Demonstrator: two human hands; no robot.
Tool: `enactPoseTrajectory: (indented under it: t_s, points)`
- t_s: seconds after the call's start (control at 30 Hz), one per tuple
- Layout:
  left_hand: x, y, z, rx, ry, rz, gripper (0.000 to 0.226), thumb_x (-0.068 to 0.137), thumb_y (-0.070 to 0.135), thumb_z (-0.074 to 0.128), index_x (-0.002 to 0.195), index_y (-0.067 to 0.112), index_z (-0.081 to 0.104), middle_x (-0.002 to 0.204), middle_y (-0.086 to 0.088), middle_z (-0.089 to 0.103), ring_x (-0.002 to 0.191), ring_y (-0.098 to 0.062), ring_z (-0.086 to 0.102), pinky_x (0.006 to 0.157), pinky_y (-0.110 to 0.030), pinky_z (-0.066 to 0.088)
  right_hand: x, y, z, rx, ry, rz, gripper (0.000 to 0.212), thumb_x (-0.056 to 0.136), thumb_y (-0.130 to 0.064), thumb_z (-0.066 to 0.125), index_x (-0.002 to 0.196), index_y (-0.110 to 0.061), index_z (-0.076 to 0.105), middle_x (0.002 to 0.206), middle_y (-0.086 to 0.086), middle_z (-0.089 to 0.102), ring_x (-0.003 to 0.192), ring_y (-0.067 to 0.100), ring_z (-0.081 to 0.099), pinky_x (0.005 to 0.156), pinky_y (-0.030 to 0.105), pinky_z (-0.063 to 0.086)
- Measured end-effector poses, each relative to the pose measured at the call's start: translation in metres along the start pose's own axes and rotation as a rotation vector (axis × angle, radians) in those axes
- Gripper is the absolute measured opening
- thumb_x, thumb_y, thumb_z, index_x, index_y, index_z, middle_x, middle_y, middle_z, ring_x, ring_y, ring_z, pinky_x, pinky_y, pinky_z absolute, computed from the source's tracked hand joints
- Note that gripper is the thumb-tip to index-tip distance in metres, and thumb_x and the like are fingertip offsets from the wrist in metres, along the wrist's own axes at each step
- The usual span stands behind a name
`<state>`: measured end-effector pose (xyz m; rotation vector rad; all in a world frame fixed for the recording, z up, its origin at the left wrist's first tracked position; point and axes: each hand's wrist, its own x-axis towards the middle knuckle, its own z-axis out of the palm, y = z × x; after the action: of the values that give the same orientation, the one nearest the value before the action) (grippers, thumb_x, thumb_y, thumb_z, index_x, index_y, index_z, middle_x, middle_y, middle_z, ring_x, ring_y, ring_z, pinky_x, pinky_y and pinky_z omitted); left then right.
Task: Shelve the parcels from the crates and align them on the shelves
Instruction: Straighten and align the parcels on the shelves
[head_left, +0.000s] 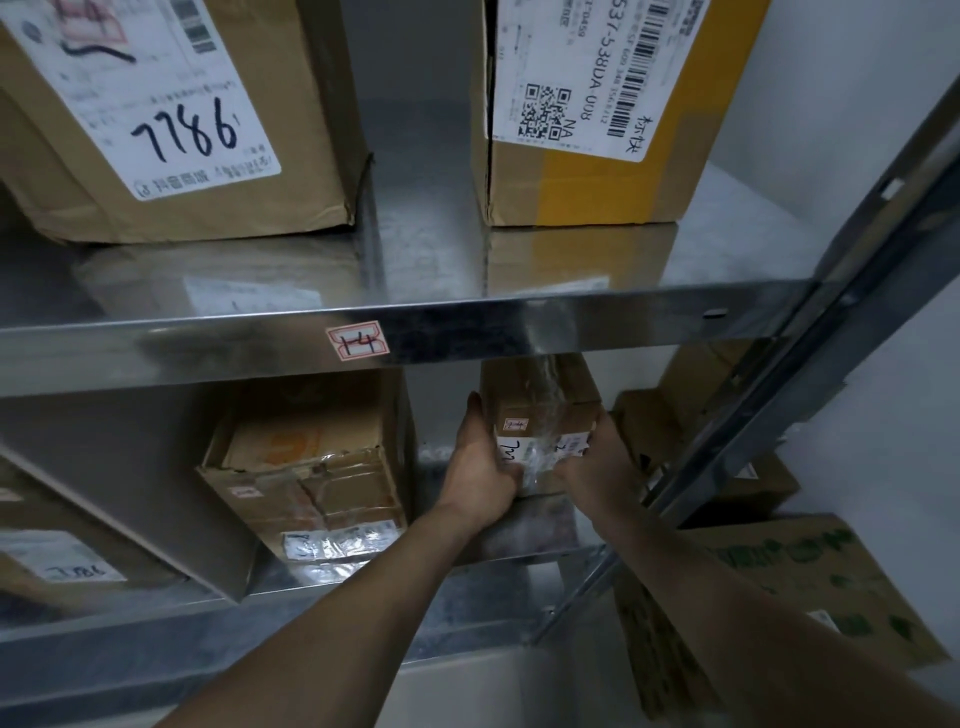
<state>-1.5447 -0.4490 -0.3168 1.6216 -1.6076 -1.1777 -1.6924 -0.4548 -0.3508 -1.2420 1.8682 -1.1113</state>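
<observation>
1. Upper shelf (208, 353), tagged "14", carrying two large cartons.
2. Lower shelf (363, 571).
3. Small parcel (540, 415) on the lower shelf.
4. Left hand (480, 475) and right hand (597, 467): each grip closed against the parcel's sides.

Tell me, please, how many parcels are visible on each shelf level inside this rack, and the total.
Upper steel shelf: 2, the brown carton marked 7786 and the brown-and-yellow carton.
Lower shelf: 3, the taped battered carton, the small brown box held between the left hand and right hand, and a partly cropped carton far left.
Total: 5
</observation>
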Motion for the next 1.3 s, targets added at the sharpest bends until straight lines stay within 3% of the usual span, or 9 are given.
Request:
enactPoseTrajectory:
  t_s: [0.17, 0.27, 0.37, 0.47, 0.67, 0.8, 0.97, 1.13, 1.3]
  points:
    - [-0.016, -0.002, -0.009, 0.026, 0.010, 0.040, 0.097, 0.083, 0.010, 0.076, 0.155, 0.024, 0.011, 0.153, -0.003, 0.037, 0.135, -0.018, 0.043, 0.096, -0.019, 0.032, -0.015, -0.003, -0.004, 0.199, -0.052, 0.041, 0.102, 0.063, -0.052, 0.073, 0.149, -0.011, 0.038, 0.131, 0.011, 0.062, 0.119, 0.028, 0.063, 0.096, 0.048, 0.056]
    - [-0.029, 0.001, -0.013, 0.067, 0.006, 0.083, 0.101, 0.082, 0.017, 0.079, 0.156, 0.021, 0.010, 0.158, -0.002, 0.027, 0.142, -0.020, 0.034, 0.096, -0.015, 0.023, -0.035, -0.005, -0.010, 0.126, -0.084, -0.037, 0.099, 0.076, -0.021, 0.085, 0.155, -0.014, 0.026, 0.139, 0.003, 0.059, 0.127, 0.020, 0.058, 0.104, 0.044, 0.052]
    - [-0.041, -0.001, -0.013, 0.097, 0.013, 0.122, 0.101, 0.081, 0.020, 0.081, 0.155, 0.023, 0.013, 0.157, -0.002, 0.026, 0.141, -0.022, 0.035, 0.098, -0.018, 0.025, -0.055, -0.006, -0.016, 0.041, -0.059, -0.095, 0.105, 0.076, -0.029, 0.087, 0.156, -0.024, 0.020, 0.138, -0.010, 0.060, 0.122, 0.012, 0.060, 0.104, 0.040, 0.049]
    - [-0.056, -0.002, -0.015, 0.116, 0.026, 0.122, 0.103, 0.082, 0.020, 0.080, 0.157, 0.023, 0.009, 0.158, -0.004, 0.024, 0.143, -0.023, 0.033, 0.100, -0.018, 0.023, -0.073, -0.012, -0.022, -0.039, -0.048, -0.162, 0.075, 0.080, -0.026, 0.083, 0.135, -0.041, 0.035, 0.115, -0.022, 0.065, 0.100, -0.001, 0.063, 0.086, 0.019, 0.051]
    - [-0.085, 0.000, -0.020, 0.138, 0.048, 0.111, 0.110, 0.083, 0.026, 0.078, 0.159, 0.027, -0.002, 0.167, -0.003, 0.005, 0.151, -0.024, 0.017, 0.122, -0.039, 0.022, -0.098, -0.012, -0.034, -0.189, -0.127, -0.183, 0.107, 0.073, -0.014, 0.078, 0.157, -0.042, 0.017, 0.148, -0.010, 0.050, 0.132, 0.015, 0.051, 0.110, 0.042, 0.044]
    - [-0.107, 0.000, -0.019, 0.169, 0.079, 0.112, 0.105, 0.083, 0.030, 0.078, 0.159, 0.028, 0.005, 0.167, -0.002, 0.004, 0.152, -0.022, 0.015, 0.122, -0.034, 0.020, -0.117, -0.010, -0.049, -0.304, -0.157, -0.262, 0.103, 0.077, -0.012, 0.077, 0.159, -0.034, 0.019, 0.160, -0.003, 0.034, 0.145, 0.020, 0.036, 0.118, 0.043, 0.035]
    - [-0.145, 0.001, -0.012, 0.259, 0.123, 0.126, 0.095, 0.082, 0.038, 0.078, 0.157, 0.023, 0.022, 0.165, -0.004, 0.015, 0.149, -0.021, 0.024, 0.115, -0.025, 0.024, -0.140, -0.002, -0.071, -0.428, -0.165, -0.349, 0.095, 0.076, -0.022, 0.074, 0.158, -0.030, 0.026, 0.154, 0.011, 0.038, 0.143, 0.031, 0.036, 0.112, 0.047, 0.040]
    - [-0.183, -0.002, -0.010, 0.318, 0.191, 0.127, 0.097, 0.077, 0.047, 0.079, 0.155, 0.023, 0.026, 0.160, -0.004, 0.030, 0.144, -0.022, 0.034, 0.117, -0.041, 0.035, -0.164, -0.005, -0.087, -0.520, -0.204, -0.397, 0.098, 0.079, -0.037, 0.076, 0.158, -0.039, 0.016, 0.161, 0.009, 0.029, 0.148, 0.029, 0.029, 0.115, 0.049, 0.038]
    - [-0.209, -0.012, -0.020, 0.331, 0.260, 0.090, 0.095, 0.077, 0.050, 0.077, 0.155, 0.023, 0.029, 0.161, -0.004, 0.029, 0.145, -0.022, 0.032, 0.117, -0.040, 0.034, -0.186, -0.015, -0.086, -0.555, -0.238, -0.404, 0.096, 0.084, -0.044, 0.074, 0.158, -0.041, 0.012, 0.166, 0.006, 0.017, 0.152, 0.027, 0.018, 0.119, 0.048, 0.032]
